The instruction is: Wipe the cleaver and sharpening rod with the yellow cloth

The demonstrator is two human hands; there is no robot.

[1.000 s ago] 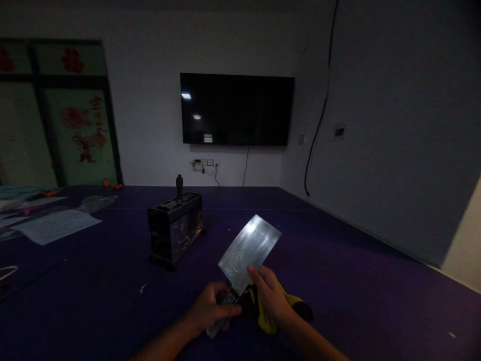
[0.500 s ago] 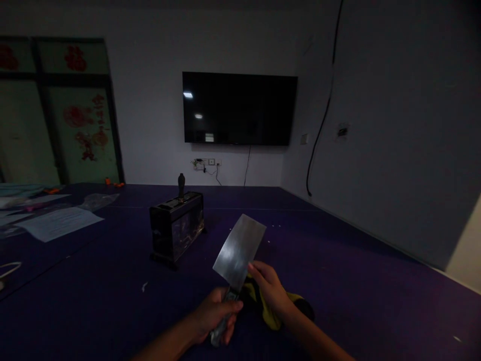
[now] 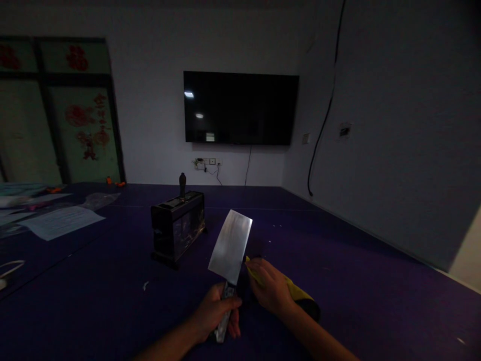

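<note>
My left hand [image 3: 217,313] is closed around the handle of a cleaver [image 3: 231,245], whose broad steel blade points up and away from me. Just right of the blade, my right hand [image 3: 271,287] grips a yellow and black cloth [image 3: 300,293]. Part of that cloth sticks out past the fingertips toward the blade, and the rest hangs behind the wrist. The palm hides its middle. A small gap shows between the right fingers and the cleaver's edge.
A black knife block [image 3: 178,225] with one dark handle sticking up stands beyond my left hand on the purple surface [image 3: 356,281]. Papers [image 3: 62,222] and plastic wrapping lie at the left. A television [image 3: 240,108] hangs on the far wall; a black cable [image 3: 323,125] hangs at right.
My right hand has moved from the blade's lower edge onto the cloth and closed on it. The cleaver has turned more upright and shifted slightly left in my left hand.
</note>
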